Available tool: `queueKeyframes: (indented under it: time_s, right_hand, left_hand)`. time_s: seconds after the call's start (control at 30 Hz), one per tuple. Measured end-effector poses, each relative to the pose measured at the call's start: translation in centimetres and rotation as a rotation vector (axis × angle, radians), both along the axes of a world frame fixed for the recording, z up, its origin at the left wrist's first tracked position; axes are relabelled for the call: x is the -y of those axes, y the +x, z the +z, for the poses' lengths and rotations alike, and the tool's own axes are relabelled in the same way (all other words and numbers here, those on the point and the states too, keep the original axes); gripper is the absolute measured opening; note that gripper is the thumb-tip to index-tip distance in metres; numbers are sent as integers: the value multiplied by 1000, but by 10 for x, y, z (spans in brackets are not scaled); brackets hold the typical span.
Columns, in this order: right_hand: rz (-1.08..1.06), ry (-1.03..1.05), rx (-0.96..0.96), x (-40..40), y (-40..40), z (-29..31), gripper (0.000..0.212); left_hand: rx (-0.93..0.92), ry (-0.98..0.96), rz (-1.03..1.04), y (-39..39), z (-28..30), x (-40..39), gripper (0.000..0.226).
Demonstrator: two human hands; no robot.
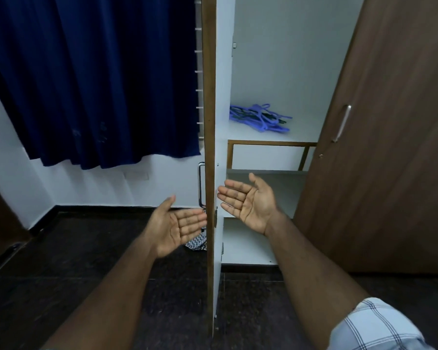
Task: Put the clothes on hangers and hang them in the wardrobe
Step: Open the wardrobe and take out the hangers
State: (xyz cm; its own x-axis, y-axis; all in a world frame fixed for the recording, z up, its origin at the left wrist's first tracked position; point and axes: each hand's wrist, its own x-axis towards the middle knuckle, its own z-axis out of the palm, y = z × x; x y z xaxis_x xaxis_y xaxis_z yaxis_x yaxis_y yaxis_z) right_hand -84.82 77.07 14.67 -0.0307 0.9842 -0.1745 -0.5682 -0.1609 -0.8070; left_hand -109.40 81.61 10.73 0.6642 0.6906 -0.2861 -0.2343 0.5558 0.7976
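- Head view: both hands are held out palm-up in front of the open wardrobe (276, 59). The left hand (177, 224) has its fingers (195, 218) straight and released, holding nothing; the right hand (248, 202) is the same, spread and empty.
- The left hand sits just left of the edge-on wardrobe door (210, 147); the right hand is just right of it, before the lower shelves.
- A loose pile of blue hangers (259, 118) lies on a wardrobe shelf (299, 133), above and beyond the right hand.
- A piece of zigzag-patterned cloth (196, 242) shows on the dark floor (74, 261) behind the left hand, mostly hidden by the hand and the door; it is likely one of the clothes.
- No rail is visible, so where the hangers will hang cannot be told.
- Judgement: nothing is hung yet. To start well, lift a single hanger off the pile by its hook so the others do not tangle and follow, then bring up the garment from the floor and feed the hanger through the neck.
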Motion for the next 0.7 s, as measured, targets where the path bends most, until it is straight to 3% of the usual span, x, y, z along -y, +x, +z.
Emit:
queueKeyframes:
  time_s: [0.17, 0.43, 0.7]
  right_hand:
    - [-74, -34, 20, 21, 47, -12, 67]
    - [-248, -61, 12, 64, 209, -19, 64]
    - [-368, 13, 3, 74, 349, 20, 64]
  left_hand:
    - [-118, -32, -234, 58, -25, 34, 75]
    - [-73, 37, -111, 232, -10, 45, 72]
    - [-14, 145, -75, 371, 32, 23, 89]
